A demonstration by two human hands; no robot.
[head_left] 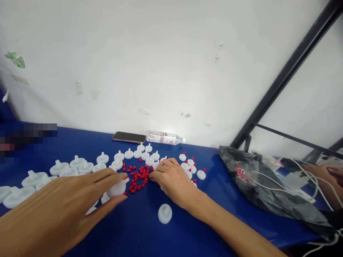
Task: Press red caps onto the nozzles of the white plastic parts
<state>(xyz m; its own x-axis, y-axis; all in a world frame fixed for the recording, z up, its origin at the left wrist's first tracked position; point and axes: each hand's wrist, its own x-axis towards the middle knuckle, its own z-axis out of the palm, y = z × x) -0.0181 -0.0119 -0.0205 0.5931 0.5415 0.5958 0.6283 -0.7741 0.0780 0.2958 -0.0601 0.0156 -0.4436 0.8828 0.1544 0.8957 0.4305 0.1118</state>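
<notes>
Glossy blue tabletop (128, 232) opens toward six o'clock; left hand (66, 203) pinches a round, spouted plastic lid (117, 189); right hand (173, 180), beside tubular red caps (146, 175): grip unclear.

Left fingers (112, 205) hold 1 white spouted cap (116, 189).

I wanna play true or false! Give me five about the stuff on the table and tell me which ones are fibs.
1. The left hand holds a white piece. True.
2. The phone lies next to the plastic bottle. True.
3. The plastic bottle is standing upright. False: it lies on its side.
4. The right hand is at the edge of the pile of red pieces. True.
5. Every white piece has a red tip. False: the white pieces on the left show plain white spouts.
</notes>
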